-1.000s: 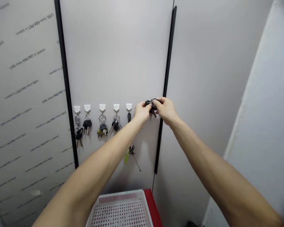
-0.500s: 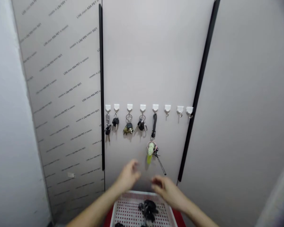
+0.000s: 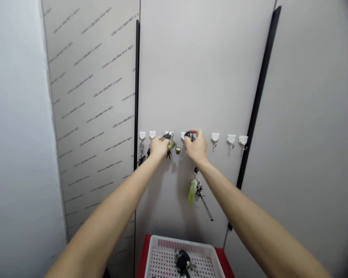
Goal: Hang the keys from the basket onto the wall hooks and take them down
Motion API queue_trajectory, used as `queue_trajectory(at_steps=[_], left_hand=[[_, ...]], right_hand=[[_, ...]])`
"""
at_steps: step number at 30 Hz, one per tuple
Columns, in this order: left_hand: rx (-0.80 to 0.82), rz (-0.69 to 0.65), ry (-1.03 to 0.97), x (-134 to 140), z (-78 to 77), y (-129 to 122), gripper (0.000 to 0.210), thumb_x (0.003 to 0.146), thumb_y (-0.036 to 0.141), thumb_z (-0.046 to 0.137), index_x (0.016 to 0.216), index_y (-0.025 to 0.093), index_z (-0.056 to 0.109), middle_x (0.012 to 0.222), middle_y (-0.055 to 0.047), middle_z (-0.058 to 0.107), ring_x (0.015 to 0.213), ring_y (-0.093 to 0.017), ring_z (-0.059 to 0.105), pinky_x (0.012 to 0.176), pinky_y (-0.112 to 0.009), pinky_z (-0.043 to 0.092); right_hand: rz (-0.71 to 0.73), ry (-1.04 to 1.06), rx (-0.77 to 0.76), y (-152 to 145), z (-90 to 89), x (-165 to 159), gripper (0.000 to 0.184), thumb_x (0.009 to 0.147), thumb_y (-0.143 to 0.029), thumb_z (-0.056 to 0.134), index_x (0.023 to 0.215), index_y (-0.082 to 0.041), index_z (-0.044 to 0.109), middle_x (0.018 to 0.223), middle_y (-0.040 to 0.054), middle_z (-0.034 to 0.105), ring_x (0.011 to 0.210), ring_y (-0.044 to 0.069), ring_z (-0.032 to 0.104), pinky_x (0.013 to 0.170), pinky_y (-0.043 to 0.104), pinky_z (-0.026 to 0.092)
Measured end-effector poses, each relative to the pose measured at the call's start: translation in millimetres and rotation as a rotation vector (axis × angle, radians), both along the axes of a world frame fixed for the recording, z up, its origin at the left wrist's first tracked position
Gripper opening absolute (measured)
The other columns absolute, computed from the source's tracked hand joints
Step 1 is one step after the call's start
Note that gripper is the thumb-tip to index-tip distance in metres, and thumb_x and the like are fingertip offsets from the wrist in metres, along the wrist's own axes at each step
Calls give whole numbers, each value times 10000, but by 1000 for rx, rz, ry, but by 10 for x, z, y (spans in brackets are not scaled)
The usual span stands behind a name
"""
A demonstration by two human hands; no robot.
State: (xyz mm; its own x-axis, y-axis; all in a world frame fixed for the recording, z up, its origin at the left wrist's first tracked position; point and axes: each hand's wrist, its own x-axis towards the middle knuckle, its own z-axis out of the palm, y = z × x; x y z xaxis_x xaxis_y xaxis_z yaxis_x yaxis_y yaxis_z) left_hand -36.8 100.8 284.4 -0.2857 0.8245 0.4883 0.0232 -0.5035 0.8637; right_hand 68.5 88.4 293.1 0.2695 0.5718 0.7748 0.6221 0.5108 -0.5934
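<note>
My left hand (image 3: 159, 146) is closed on a bunch of keys (image 3: 170, 143) at the third white hook from the left; the bunch has a dark fob and a brass-coloured piece. My right hand (image 3: 197, 146) grips another bunch of keys with a black fob (image 3: 190, 136), raised beside the fourth hook (image 3: 183, 136). Whether either ring is still on its hook is hidden. Below my right hand hangs a key set with a pale green charm (image 3: 193, 187) and a long thin metal piece; its strap is covered by my hand.
Bare white hooks (image 3: 215, 138) continue to the right. Keys on a clip (image 3: 141, 150) hang at the far left, and my left hand partly covers the second set. A white perforated basket (image 3: 162, 243) holding dark keys (image 3: 182, 260) stands below on something red (image 3: 143, 255).
Both hands have risen from just above the basket to the hooks. Each has taken hold of a bunch of keys and lifted it. The view has shifted slightly.
</note>
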Motion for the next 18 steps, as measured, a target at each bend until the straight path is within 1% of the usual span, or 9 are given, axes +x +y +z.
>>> queue_trajectory(at_steps=[2, 3, 5, 7, 9, 11, 13, 16, 18], left_hand=[[50, -5, -9, -50, 191, -64, 79, 522, 123, 453, 556, 121, 524, 456, 24, 473, 412, -57, 406, 442, -189, 331], [56, -41, 0, -65, 218, -109, 81, 522, 113, 453, 558, 118, 526, 455, 23, 473, 402, -51, 398, 429, -184, 328], [25, -125, 33, -74, 89, -221, 83, 516, 93, 462, 561, 115, 528, 449, 27, 466, 388, -42, 387, 406, -172, 319], [-40, -201, 32, -53, -243, -336, 111, 510, 70, 466, 587, 120, 529, 459, 32, 467, 391, -37, 390, 399, -162, 318], [-121, -252, -78, -4, -618, -402, 173, 526, 30, 408, 619, 129, 516, 462, 41, 461, 391, -35, 391, 404, -159, 328], [-195, -221, -98, 63, -843, -389, 184, 531, 9, 365, 579, 124, 501, 434, 43, 434, 381, -36, 385, 407, -165, 328], [-154, -139, -77, 121, -830, -331, 190, 528, 6, 380, 600, 123, 512, 497, 25, 475, 430, -44, 416, 457, -179, 353], [10, -96, -23, 128, -588, -342, 212, 517, 14, 435, 662, 135, 531, 637, -1, 529, 570, -64, 466, 560, -191, 372], [-19, -191, 19, 43, -551, -457, 193, 527, 44, 461, 677, 142, 535, 655, -4, 539, 599, -74, 478, 567, -195, 370]], right_hand=[[76, -93, -23, -33, 195, 8, 239, 616, -237, 386, 812, -143, 484, 703, 39, 529, 651, 135, 474, 621, 263, 356], [135, -153, -64, -65, 232, 10, 217, 615, -227, 384, 781, -145, 498, 663, 27, 529, 617, 127, 471, 599, 255, 357], [257, -265, -139, -175, 127, 11, 196, 607, -192, 386, 755, -152, 508, 613, 6, 524, 576, 114, 463, 571, 242, 357], [375, -349, -164, -336, -210, 17, 204, 600, -152, 384, 765, -167, 503, 632, -5, 526, 599, 111, 465, 583, 236, 358], [549, -431, -181, -482, -657, 23, 201, 604, -124, 374, 752, -181, 498, 684, -7, 530, 643, 109, 466, 605, 229, 357], [639, -492, -238, -531, -1022, 18, 203, 606, -109, 363, 748, -179, 490, 634, -11, 520, 567, 100, 453, 550, 219, 356], [521, -455, -202, -469, -1166, -1, 169, 615, -107, 345, 683, -166, 488, 571, -6, 492, 522, 101, 430, 522, 224, 342], [363, -260, -171, -318, -1029, -25, 158, 651, -172, 354, 743, -159, 482, 492, -27, 437, 449, 93, 394, 464, 216, 321], [370, -167, -203, -283, -944, -20, 192, 671, -243, 366, 799, -156, 479, 480, -36, 429, 419, 85, 387, 434, 207, 316]])
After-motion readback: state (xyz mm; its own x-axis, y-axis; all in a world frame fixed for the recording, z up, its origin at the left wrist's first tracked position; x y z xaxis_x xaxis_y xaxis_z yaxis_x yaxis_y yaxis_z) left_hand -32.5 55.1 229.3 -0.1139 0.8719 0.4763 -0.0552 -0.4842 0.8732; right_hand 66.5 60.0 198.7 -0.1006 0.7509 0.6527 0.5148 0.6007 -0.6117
